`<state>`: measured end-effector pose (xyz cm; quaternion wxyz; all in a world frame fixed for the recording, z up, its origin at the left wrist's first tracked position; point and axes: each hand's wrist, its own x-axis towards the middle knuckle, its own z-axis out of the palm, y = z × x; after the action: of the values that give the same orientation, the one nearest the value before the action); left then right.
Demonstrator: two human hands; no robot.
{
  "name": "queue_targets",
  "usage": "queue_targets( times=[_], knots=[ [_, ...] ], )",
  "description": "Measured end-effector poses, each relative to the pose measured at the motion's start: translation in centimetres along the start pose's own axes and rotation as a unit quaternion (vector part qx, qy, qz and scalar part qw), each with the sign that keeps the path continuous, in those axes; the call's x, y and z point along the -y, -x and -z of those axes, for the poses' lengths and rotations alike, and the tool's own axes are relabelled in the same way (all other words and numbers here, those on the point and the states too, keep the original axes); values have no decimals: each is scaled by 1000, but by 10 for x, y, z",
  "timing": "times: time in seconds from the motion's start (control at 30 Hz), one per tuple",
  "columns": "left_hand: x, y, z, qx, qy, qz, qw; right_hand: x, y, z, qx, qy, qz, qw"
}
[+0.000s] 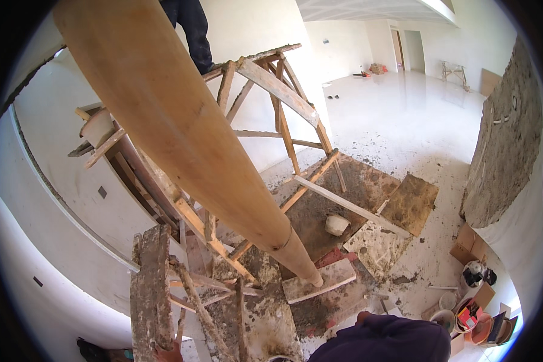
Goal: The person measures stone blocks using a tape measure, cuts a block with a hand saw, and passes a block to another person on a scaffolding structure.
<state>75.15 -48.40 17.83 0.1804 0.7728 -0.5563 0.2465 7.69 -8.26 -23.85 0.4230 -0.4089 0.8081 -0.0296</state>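
Observation:
At the lower left edge my left hand (168, 352), partly cut off, closes on the lower end of a rough, mortar-crusted plank (152, 283). A dark purple sleeve (386, 341) fills the bottom right of centre. From its upper left pokes a small bit of my right hand (362, 316); most of that hand is hidden, so its fingers cannot be read. A thick, smooth wooden pole (181, 133) slants close in front of me from the upper left. Its narrow lower end meets a short pale board (320, 281) below.
A timber trestle scaffold (283, 99) stands ahead, with another person's dark-trousered leg (193, 33) on top. A white bucket (336, 224) sits on mortar-stained boards (368, 181). Buckets and cardboard (473, 317) crowd the right. A rough grey wall section (507, 139) rises there.

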Motion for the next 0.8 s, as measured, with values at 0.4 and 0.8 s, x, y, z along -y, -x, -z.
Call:
queue_targets(
  times=[0.4,0.8],
  knots=[
    [-13,0,28,158,61,64,983,-20,4,-8,4,59,65,996],
    [-19,6,39,148,52,30,987,-15,2,-13,-3,57,24,998]
  ],
)
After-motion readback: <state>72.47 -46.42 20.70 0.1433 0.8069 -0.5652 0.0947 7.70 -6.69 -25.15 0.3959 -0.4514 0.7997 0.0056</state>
